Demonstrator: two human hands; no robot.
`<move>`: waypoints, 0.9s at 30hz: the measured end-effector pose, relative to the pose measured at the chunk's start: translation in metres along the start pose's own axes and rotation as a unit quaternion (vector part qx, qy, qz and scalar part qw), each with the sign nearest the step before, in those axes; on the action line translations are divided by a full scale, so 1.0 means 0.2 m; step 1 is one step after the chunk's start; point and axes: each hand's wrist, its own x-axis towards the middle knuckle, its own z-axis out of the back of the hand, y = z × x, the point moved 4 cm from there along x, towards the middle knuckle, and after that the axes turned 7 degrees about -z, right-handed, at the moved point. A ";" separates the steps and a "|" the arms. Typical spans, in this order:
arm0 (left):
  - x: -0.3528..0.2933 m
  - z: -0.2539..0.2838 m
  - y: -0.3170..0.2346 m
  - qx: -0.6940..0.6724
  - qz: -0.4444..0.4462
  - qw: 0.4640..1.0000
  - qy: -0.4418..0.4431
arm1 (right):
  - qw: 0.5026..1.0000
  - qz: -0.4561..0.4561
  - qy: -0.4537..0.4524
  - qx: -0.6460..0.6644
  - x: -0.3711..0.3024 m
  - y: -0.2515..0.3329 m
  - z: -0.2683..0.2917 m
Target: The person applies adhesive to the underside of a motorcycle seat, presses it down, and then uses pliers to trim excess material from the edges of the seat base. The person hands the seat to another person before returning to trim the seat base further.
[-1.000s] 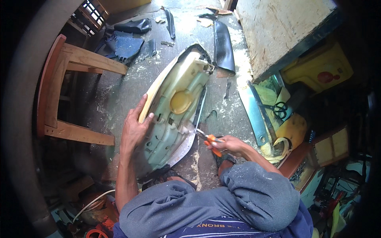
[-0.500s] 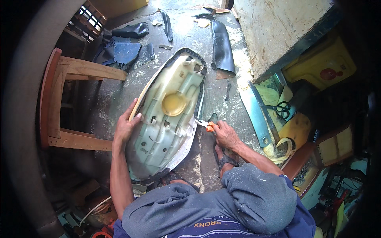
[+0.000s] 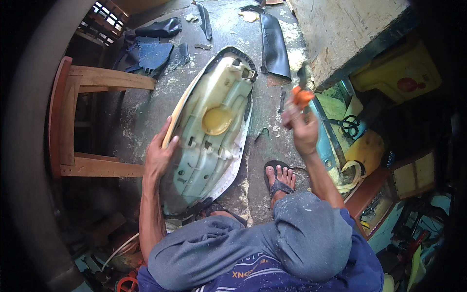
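A motorcycle seat lies upside down before me, its pale plastic base facing up with a round yellowish patch in the middle. Yellow foam shows along its left edge, and dark scraps of cover cling round the rim. My left hand grips that left edge, thumb on top of the base. Off to the right, raised clear of the seat, my right hand is closed round orange-handled pliers. Motion blurs the pliers, and I cannot tell whether the dark shape at their tip is the jaws or a scrap.
Black cover pieces and a blue-black heap lie on the worn floor. A wooden stool stands at left. On the right are a big wooden block, black-handled scissors and a tool box. My sandalled foot is near the seat.
My right hand has swung up and right with the pliers, away from the seat's right edge where their jaws were. The left hand keeps its hold; the seat has shifted slightly.
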 end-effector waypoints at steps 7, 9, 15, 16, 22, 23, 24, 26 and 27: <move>0.03 0.00 0.02 -0.042 -0.023 0.999 -0.005 | 0.839 -0.357 0.143 -0.385 -0.03 -0.15 0.17; 0.04 0.00 0.03 -0.071 -0.036 0.997 -0.009 | 0.874 -0.444 0.180 -0.080 -0.23 -0.33 0.06; 0.02 0.00 0.00 -0.092 -0.035 0.995 -0.015 | 0.780 -0.544 0.196 0.239 -0.37 -0.64 -0.08; 0.01 0.00 0.00 -0.090 -0.024 0.996 -0.013 | 0.800 -0.534 0.159 0.224 -0.35 -0.67 -0.09; 0.03 -0.01 -0.02 -0.122 -0.010 0.992 -0.004 | 0.841 -0.185 0.220 -0.458 -0.29 -0.57 -0.12; 0.03 -0.01 -0.02 -0.127 -0.008 0.992 -0.004 | 0.839 -0.251 0.228 -0.426 -0.30 -0.58 -0.11; 0.02 -0.01 0.00 -0.122 0.006 0.992 -0.002 | 0.834 -0.387 0.243 -0.308 -0.31 -0.60 -0.08; 0.03 -0.01 0.01 -0.113 -0.004 0.994 -0.004 | 0.833 -0.511 0.208 -0.043 -0.33 -0.58 -0.08; 0.03 0.00 0.02 -0.100 0.001 0.995 -0.007 | 0.807 -0.558 0.172 0.086 -0.34 -0.57 -0.08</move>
